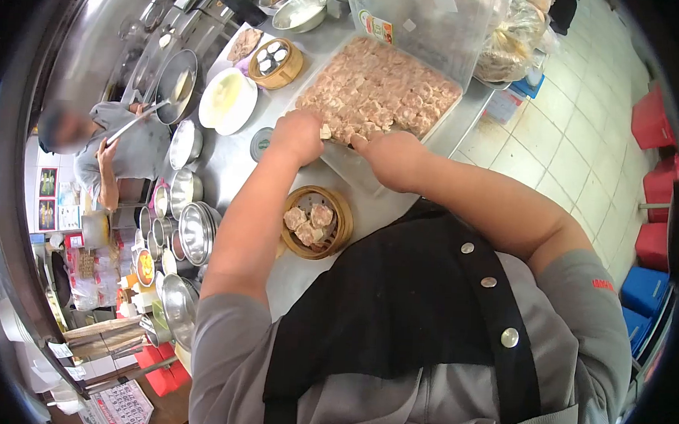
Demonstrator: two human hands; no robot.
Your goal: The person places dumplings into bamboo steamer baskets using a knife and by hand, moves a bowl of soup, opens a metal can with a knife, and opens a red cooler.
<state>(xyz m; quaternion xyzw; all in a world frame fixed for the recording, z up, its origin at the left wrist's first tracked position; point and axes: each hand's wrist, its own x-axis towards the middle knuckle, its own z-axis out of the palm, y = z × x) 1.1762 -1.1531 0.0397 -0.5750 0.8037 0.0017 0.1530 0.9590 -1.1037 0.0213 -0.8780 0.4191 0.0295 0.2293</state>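
Note:
A large clear plastic box (342, 163) holds many siu mai (383, 81), packed tightly. My left hand (297, 137) is closed at the box's near left corner, with the pale edge of a siu mai (325, 131) showing at its fingertips. At the near edge of the packed rows, my right hand (396, 160) has its fingers bent down onto a siu mai; the fingertips are partly hidden. Below my left forearm's inner side stands a round bamboo steamer (344, 220) with three siu mai (309, 233) inside. A round grey lid-like disc (261, 143) lies beside my left hand.
Another bamboo steamer (289, 68) with black-and-white pieces and a white oval plate (246, 105) stand at the back left. Metal bowls (195, 232) line the counter's left side. Across it, a co-worker (130, 142) holds a long ladle (135, 123) near a wok (177, 76).

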